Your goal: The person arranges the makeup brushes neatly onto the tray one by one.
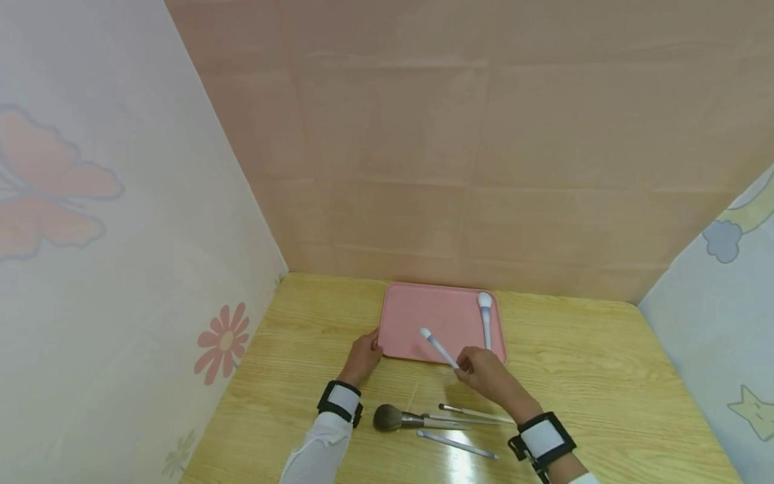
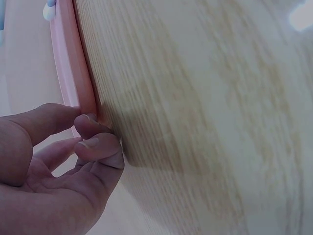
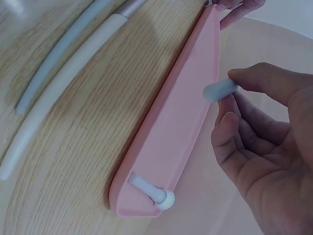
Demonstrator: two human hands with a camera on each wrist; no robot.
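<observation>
A pink tray (image 1: 432,312) lies flat against the back of the table. My left hand (image 1: 361,356) pinches its near left corner; the left wrist view shows thumb and fingertips at the tray's rim (image 2: 78,63). Above the tray's near edge, my right hand (image 1: 486,373) holds a makeup brush (image 1: 440,347) by the end of its pale handle, tilted with the small white head pointing up and left. Only the handle end of this brush (image 3: 220,90) shows in the right wrist view. Inside the tray, along its right side, rests a larger white-headed makeup brush (image 1: 486,316).
In front of the tray lie several makeup brushes: a big dark fluffy one (image 1: 388,418), a slim one (image 1: 474,412) behind it and a pale blue one (image 1: 457,444) nearest me. A brown sheet (image 1: 393,134) hangs at the back, with patterned walls at both sides.
</observation>
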